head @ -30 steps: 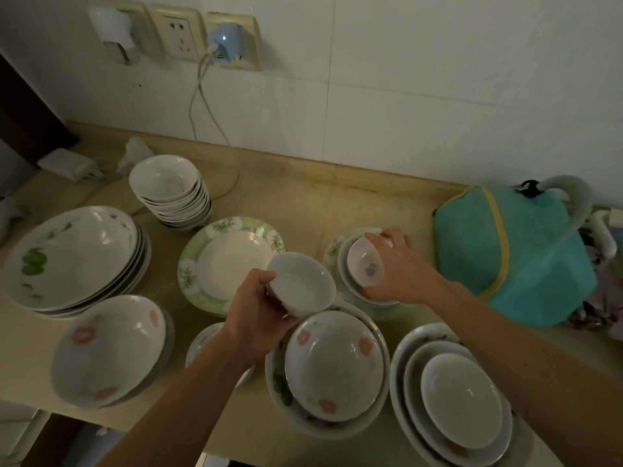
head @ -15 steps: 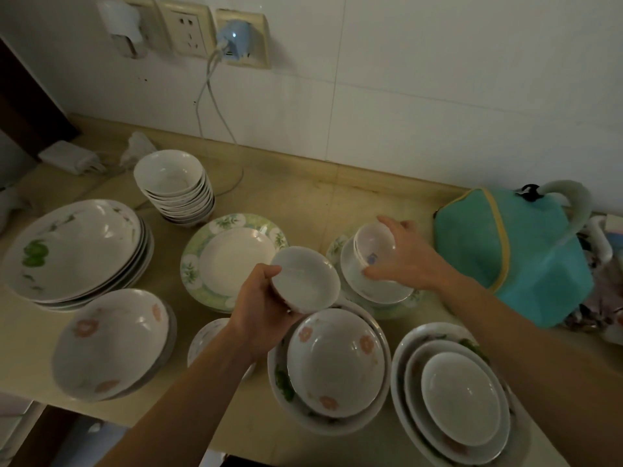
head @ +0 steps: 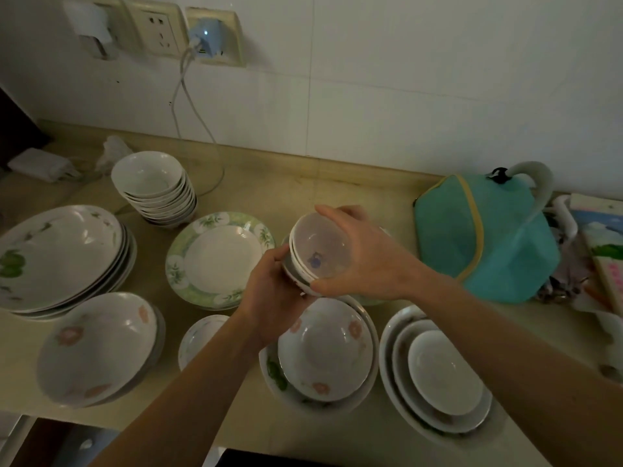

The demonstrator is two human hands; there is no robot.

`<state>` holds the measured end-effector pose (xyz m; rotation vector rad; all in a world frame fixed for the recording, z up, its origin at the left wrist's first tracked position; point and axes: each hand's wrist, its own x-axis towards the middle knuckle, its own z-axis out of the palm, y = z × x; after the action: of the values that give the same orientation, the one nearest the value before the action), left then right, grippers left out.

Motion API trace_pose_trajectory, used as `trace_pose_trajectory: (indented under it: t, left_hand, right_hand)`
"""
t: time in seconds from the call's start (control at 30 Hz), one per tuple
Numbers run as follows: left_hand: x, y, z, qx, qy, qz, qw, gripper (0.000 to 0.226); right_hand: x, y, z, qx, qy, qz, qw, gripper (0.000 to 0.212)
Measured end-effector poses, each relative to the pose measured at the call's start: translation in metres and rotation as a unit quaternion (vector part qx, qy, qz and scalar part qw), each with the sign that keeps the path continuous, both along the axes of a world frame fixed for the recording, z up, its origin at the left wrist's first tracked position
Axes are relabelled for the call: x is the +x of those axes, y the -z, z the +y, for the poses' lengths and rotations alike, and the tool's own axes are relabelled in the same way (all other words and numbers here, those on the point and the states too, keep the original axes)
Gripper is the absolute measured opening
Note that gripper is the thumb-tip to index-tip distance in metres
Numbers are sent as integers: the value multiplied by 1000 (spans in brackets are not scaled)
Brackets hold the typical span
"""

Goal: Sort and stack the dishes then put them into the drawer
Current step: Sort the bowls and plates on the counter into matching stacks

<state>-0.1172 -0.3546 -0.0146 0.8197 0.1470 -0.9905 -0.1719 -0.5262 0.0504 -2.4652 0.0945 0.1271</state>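
Observation:
Above the counter's middle, both hands hold a small nested stack of white bowls (head: 320,254); the top bowl has a blue flower inside. My left hand (head: 273,294) grips the stack from below and the left. My right hand (head: 367,261) curls over its far rim and right side. Just below them sits a flowered bowl (head: 325,348) inside a larger dish. A tall stack of small white bowls (head: 153,187) stands at the back left. Big plates (head: 60,257) are piled at the far left.
A green-rimmed plate (head: 215,257) lies left of the hands, a flowered bowl stack (head: 97,345) at the front left, a small dish (head: 199,338) beside my left forearm. Nested white bowls (head: 441,375) sit front right. A teal covered kettle (head: 485,237) stands right. Cables hang from wall sockets (head: 209,38).
My right hand lifted the blue-flower bowl off its pile and brought it left. My left hand raised its white bowl. The bowls are now nested together between both hands.

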Motion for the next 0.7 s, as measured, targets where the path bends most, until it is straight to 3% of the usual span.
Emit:
trace_pose_trajectory:
  t: [0.1, 0.2, 0.27, 0.43, 0.57, 0.7]
  left_hand:
    - [1, -8, -1, -63, 81, 46, 994, 29]
    - [-11, -9, -2, -3, 23, -75, 997, 66]
    - [-15, -7, -4, -13, 39, -101, 994, 65]
    - [-22, -7, -5, -28, 56, -96, 993, 49]
    - [-28, -4, -9, -22, 29, -40, 999, 62]
    - [-33, 3, -14, -31, -5, -12, 999, 61]
  right_hand:
    - [-7, 1, 3, -19, 5, -9, 1000, 115]
    - [-13, -1, 6, -28, 6, -11, 1000, 116]
    - [-17, -2, 7, -36, 5, -9, 999, 117]
    - [-30, -5, 8, -40, 11, -8, 999, 120]
    - [-42, -9, 3, -9, 24, -1, 1000, 122]
    - [-64, -13, -22, 34, 112, -28, 993, 111]
